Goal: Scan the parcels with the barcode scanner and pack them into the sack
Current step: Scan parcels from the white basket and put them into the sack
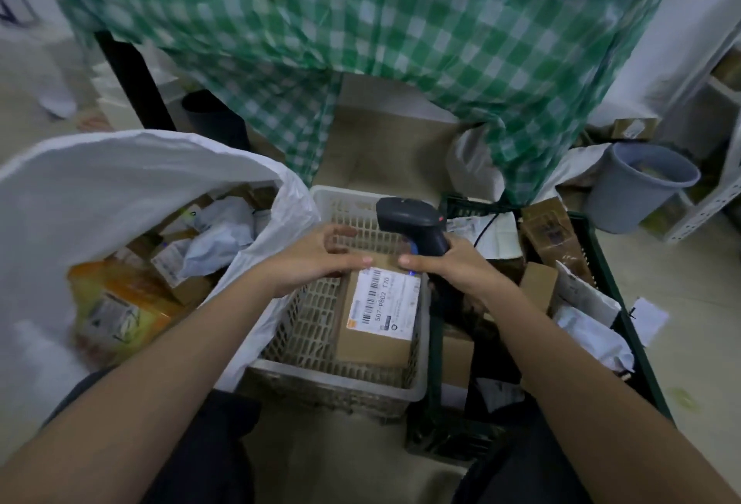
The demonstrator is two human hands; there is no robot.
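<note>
A brown cardboard parcel (377,327) with a white barcode label lies in a white plastic basket (308,379). My left hand (316,259) grips the parcel's far left corner, thumb on the label's edge. My right hand (449,267) holds a black barcode scanner (413,223) by its handle, just right of the parcel, its head above the basket's far side. The white sack (100,190) stands open at the left, with several boxes and soft mailers inside.
A dark green crate (601,263) at the right holds more parcels and mailers. A table draped in green checked cloth (361,42) stands behind the basket. A grey bin (637,186) sits at the far right beside a white rack. My legs are below.
</note>
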